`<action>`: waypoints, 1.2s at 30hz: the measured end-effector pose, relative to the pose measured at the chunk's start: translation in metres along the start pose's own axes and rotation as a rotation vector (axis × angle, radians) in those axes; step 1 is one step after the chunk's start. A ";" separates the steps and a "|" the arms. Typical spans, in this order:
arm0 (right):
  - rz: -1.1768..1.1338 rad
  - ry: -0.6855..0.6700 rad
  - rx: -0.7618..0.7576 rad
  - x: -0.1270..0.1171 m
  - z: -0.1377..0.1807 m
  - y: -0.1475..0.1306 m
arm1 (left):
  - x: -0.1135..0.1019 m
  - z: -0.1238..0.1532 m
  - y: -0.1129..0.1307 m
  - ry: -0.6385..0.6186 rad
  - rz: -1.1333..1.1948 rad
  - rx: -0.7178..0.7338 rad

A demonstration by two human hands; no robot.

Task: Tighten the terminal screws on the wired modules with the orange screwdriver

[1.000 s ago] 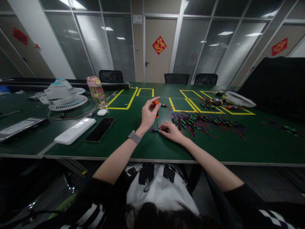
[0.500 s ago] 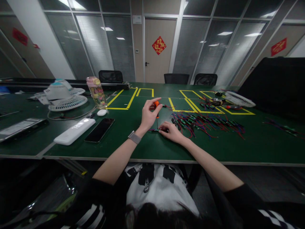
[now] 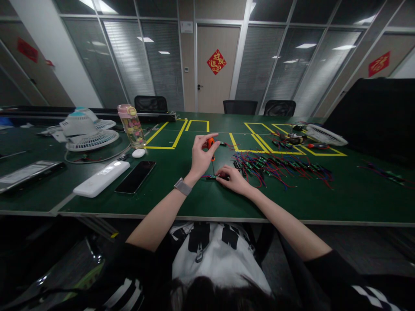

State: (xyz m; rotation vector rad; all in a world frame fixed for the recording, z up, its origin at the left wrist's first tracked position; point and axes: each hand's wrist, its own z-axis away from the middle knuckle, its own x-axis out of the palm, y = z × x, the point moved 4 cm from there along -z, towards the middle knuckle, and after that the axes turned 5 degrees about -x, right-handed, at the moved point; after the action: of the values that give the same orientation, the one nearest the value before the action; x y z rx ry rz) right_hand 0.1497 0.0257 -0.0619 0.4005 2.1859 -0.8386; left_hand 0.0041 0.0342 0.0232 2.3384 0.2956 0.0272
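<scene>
My left hand [image 3: 201,154] grips the orange handle of a screwdriver [image 3: 211,143] between thumb and fingers. The screwdriver stands nearly upright, its thin shaft pointing down at a small green circuit board [image 3: 212,177] on the table. Whether the tip touches the board is too small to tell. My right hand [image 3: 234,179] rests on the table with its fingers closed on the right end of that board, hiding part of it. Coloured wires run out from the board's left end. Just beyond my right hand lies a heap of small wired circuit boards [image 3: 269,164].
On the left of the green table [image 3: 181,203] are a phone [image 3: 136,177], a white power bank [image 3: 101,179], a round white case [image 3: 138,153], a pink-lidded bottle [image 3: 132,127] and white fans [image 3: 87,131]. A fan part [image 3: 326,134] and a dark screen [image 3: 376,121] stand at right.
The screwdriver's handle has shifted slightly left and leans a little, moving with my left hand. My right hand and the circuit board stay in place.
</scene>
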 end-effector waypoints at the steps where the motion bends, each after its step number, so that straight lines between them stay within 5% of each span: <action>1: 0.001 0.000 0.000 0.000 0.000 0.000 | -0.001 0.000 0.000 0.005 -0.006 0.007; 8: -0.003 0.000 -0.001 -0.001 -0.001 -0.003 | 0.007 -0.002 -0.008 -0.110 0.167 -0.070; 14: -0.005 0.003 -0.005 0.000 -0.001 -0.002 | 0.001 0.000 0.001 0.001 -0.003 0.020; 21: -0.013 0.001 -0.003 -0.001 -0.001 -0.002 | 0.009 -0.001 -0.004 -0.169 0.219 -0.105; 28: -0.014 0.004 -0.005 0.000 -0.001 -0.001 | 0.001 -0.002 0.001 -0.043 0.039 -0.006; 36: -0.002 0.002 -0.011 0.000 -0.001 -0.002 | 0.006 -0.001 0.001 -0.140 0.134 -0.036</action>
State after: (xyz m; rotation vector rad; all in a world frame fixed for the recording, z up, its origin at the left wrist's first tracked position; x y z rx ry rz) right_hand 0.1485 0.0250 -0.0604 0.3938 2.1920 -0.8279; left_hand 0.0104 0.0357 0.0240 2.3073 0.0689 -0.0651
